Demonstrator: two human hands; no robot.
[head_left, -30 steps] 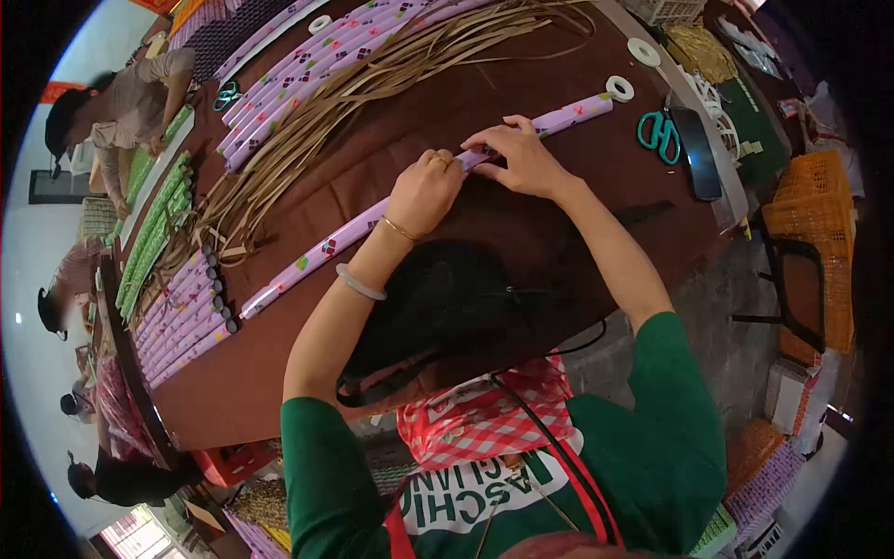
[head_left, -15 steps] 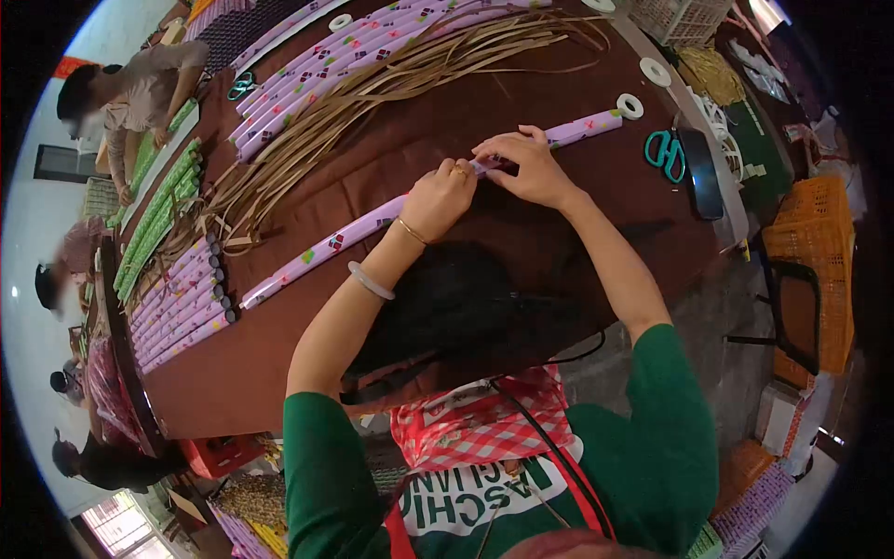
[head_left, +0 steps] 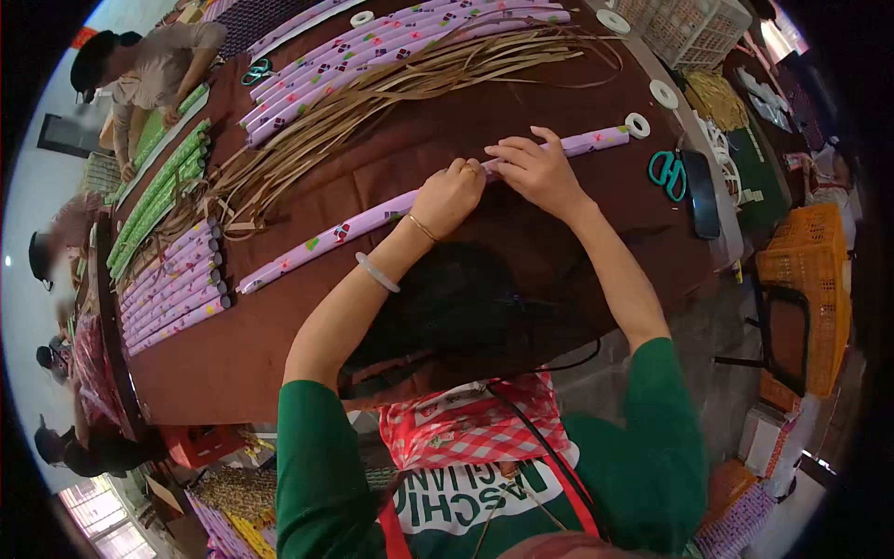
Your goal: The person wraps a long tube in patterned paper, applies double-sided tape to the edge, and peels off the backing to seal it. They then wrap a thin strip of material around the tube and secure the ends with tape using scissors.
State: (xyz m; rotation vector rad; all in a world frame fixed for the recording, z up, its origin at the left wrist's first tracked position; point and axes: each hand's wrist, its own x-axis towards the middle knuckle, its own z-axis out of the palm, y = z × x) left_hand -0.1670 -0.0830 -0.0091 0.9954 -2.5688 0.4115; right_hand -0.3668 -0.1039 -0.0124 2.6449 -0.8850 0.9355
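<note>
A long, thin roll (head_left: 340,230) of purple patterned paper or film lies slantwise on the brown-covered table in front of me. My left hand (head_left: 450,198) is closed over its middle, fingers curled and knuckles up. Just right of it, my right hand (head_left: 542,174) pinches the same roll with thumb and fingertips, its other fingers raised and a little spread. The fingertips of both hands nearly meet; what lies between them is too small to make out. Beyond the right hand the roll's far end reaches a white tape ring (head_left: 637,126).
Brown strips (head_left: 372,98) lie in a loose bundle behind the roll, beside more purple rolls (head_left: 372,58). Shorter purple rolls (head_left: 177,296) and green rolls (head_left: 160,200) are on the left. Teal scissors (head_left: 668,175) and a phone (head_left: 700,196) lie right. A co-worker (head_left: 154,79) works far left.
My right hand's fingers have lifted and spread slightly. Both hands stay at the middle of the roll. The whole view has shifted a little.
</note>
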